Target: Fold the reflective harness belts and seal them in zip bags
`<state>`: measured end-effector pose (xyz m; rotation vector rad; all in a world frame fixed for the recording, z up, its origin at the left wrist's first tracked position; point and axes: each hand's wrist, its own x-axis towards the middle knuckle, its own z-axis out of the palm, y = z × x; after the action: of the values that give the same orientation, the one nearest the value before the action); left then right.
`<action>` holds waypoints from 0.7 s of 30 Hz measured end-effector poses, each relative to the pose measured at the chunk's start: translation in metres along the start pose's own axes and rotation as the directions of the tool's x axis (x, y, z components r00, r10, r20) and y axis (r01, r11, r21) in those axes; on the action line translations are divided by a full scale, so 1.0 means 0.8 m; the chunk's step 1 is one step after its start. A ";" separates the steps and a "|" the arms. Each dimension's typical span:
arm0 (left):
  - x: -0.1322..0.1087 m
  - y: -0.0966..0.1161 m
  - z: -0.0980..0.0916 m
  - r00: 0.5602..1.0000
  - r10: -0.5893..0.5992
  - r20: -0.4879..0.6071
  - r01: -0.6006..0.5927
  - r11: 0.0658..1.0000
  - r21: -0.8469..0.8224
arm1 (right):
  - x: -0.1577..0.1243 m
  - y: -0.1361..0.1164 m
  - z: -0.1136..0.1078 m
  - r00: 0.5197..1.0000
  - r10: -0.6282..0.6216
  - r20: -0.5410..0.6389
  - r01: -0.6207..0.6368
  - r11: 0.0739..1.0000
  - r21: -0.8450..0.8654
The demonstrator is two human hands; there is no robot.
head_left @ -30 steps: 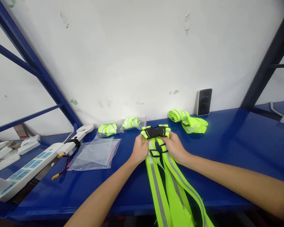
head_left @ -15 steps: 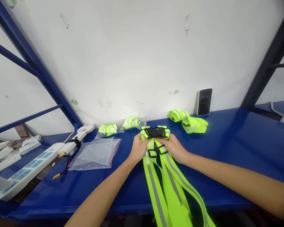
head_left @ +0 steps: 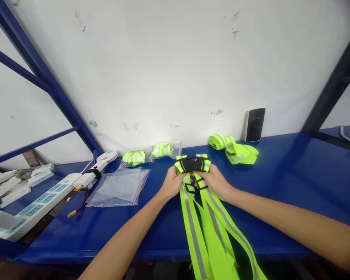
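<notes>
A neon yellow reflective harness (head_left: 196,237) with grey stripes hangs from my hands over the front edge of the blue table. Its black side-release buckle (head_left: 192,164) sits on top, between both hands, with its two halves joined. My left hand (head_left: 174,182) grips the webbing at the buckle's left end, thumb pressed inward. On the other end, my right hand (head_left: 217,182) pinches the strap the same way. Below the buckle, two black strap sliders (head_left: 189,188) show on the straps. The fingers behind the webbing are mostly hidden.
Two bagged yellow rolls (head_left: 134,157) and flat clear zip bags (head_left: 119,187) lie to the left. Further left are a small white fan (head_left: 106,157) and a power strip (head_left: 42,204). Loose yellow reflective straps (head_left: 236,149) lie back right, beside an upright device (head_left: 254,124).
The view has shifted slightly, so the table items sit a little further right. Both hands keep their hold at the buckle, which seems tilted a little differently.
</notes>
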<state>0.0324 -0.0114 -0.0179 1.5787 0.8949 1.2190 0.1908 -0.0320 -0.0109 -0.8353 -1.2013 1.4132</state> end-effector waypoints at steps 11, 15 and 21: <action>-0.003 0.005 0.001 0.998 0.030 -0.060 -0.023 0.994 0.103 | -0.007 -0.011 -0.003 0.986 -0.104 0.132 0.124 0.980 -0.156; -0.002 0.003 0.000 0.997 0.020 -0.068 -0.010 0.990 0.140 | -0.006 -0.008 -0.003 0.996 -0.077 0.051 0.082 0.992 -0.099; -0.001 0.000 -0.005 1.000 0.004 0.008 -0.005 0.997 0.071 | -0.004 -0.003 -0.002 0.999 -0.019 0.045 0.021 0.999 -0.045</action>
<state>0.0285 -0.0110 -0.0180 1.6414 0.9398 1.1950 0.1936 -0.0349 -0.0093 -0.8238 -1.2767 1.3995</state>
